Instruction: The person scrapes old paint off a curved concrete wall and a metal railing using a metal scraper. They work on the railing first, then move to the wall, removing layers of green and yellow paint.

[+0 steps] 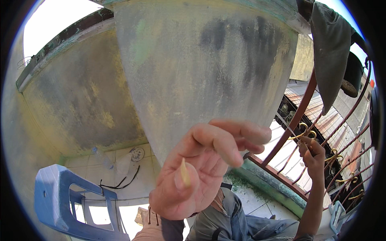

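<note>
Gripping what looks like thin rod (286,125), right hand (312,156) closed beside brown railing (296,108). Left hand (197,168) raised near camera, loosely open, apparently empty. Green crumbs (241,182) scattered below railing; work looks under way, amount done or left cannot be told.

Faded blue-grey trousers (251,225), thin dark wrist cord (149,215), long thumbnail (185,175)

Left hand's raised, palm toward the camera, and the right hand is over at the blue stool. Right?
Not quite. The head view shows the right hand at the metal railing, not the blue stool. The left hand is raised, palm toward the camera.
</note>
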A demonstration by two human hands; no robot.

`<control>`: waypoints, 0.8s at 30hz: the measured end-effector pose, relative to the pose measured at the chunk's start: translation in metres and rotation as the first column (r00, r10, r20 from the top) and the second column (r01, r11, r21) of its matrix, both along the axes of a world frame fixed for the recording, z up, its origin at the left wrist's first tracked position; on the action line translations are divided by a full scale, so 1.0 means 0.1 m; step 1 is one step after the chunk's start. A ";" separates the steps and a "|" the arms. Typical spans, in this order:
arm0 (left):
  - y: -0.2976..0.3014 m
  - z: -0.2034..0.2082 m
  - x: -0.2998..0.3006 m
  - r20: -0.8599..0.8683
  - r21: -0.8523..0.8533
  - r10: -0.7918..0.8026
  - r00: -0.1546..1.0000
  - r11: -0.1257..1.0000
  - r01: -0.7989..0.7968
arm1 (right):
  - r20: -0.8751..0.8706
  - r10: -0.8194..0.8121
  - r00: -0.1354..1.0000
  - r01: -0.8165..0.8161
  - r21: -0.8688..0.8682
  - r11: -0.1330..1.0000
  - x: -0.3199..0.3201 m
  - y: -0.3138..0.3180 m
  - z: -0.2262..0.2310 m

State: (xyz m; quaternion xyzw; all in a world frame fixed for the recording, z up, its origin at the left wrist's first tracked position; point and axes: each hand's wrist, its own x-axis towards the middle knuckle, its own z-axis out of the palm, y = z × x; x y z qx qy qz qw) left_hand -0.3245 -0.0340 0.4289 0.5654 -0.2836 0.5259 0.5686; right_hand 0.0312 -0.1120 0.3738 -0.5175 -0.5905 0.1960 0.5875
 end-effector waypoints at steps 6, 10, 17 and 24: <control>0.01 -0.08 0.37 -0.041 -0.389 -0.297 0.954 0.884 0.259 | 0.104 -0.294 0.950 0.309 -0.443 0.842 0.20 -0.49 -1.32; 0.16 -0.70 0.66 -0.380 -0.166 0.187 0.906 0.950 -0.266 | 0.008 -0.372 0.928 0.325 -0.507 0.799 0.49 -0.86 -1.95; -0.11 -3.39 0.46 -0.787 0.605 0.546 -0.288 0.588 -0.537 | -0.150 -0.553 0.819 0.422 -0.496 0.759 0.98 -1.47 -3.11; -0.91 -3.86 -0.12 -0.767 -0.590 -0.458 0.449 0.229 -0.774 | -0.163 -0.587 0.793 0.464 -0.463 0.756 0.83 -1.43 -3.04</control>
